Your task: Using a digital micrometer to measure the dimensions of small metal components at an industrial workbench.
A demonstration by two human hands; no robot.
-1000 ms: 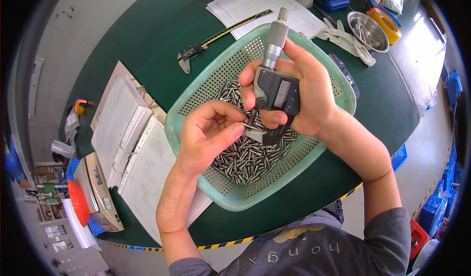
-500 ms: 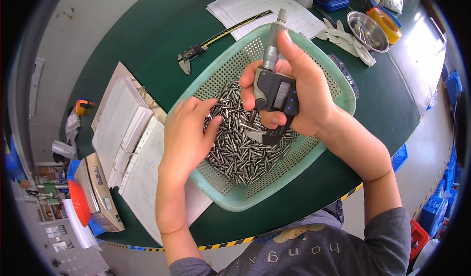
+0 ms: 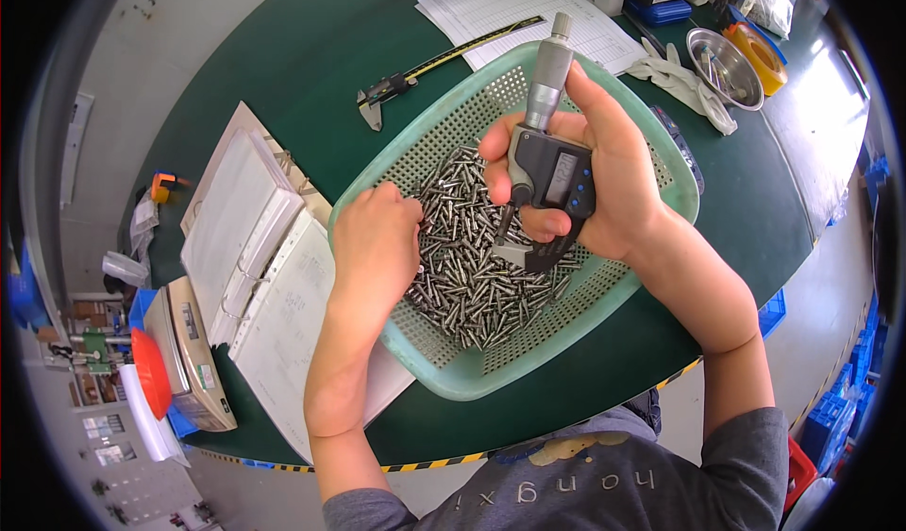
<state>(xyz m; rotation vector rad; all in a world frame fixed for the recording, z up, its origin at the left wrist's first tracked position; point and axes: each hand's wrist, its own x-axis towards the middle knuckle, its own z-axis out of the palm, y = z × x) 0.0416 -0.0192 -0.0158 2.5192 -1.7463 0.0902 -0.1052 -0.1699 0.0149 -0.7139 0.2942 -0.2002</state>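
Note:
My right hand (image 3: pixel 623 168) is wrapped round a digital micrometer (image 3: pixel 545 182), with its silver thimble pointing up and away and its curved frame hanging over the basket. No part shows between the micrometer's jaws. Below it, a heap of small metal pins (image 3: pixel 472 286) fills the middle of a green perforated plastic basket (image 3: pixel 444 380). At the left side of the heap, my left hand (image 3: pixel 376 248) is closed, its fingers curled down over the basket's inner side. Its fingertips are hidden behind the back of the hand, so whatever they hold cannot be seen.
An open ring binder (image 3: pixel 283 295) lies left of the basket, near a scale (image 3: pixel 193 361) with a red dish (image 3: pixel 151 372). Beyond the basket lie a caliper (image 3: pixel 382 97), printed sheets (image 3: pixel 500 2), white gloves (image 3: pixel 684 87) and a metal bowl (image 3: pixel 741 73).
My left thumb and fingers were apart over the pins; now they are curled closed and turned downward. The micrometer stays in my right hand. The whole view has shifted slightly.

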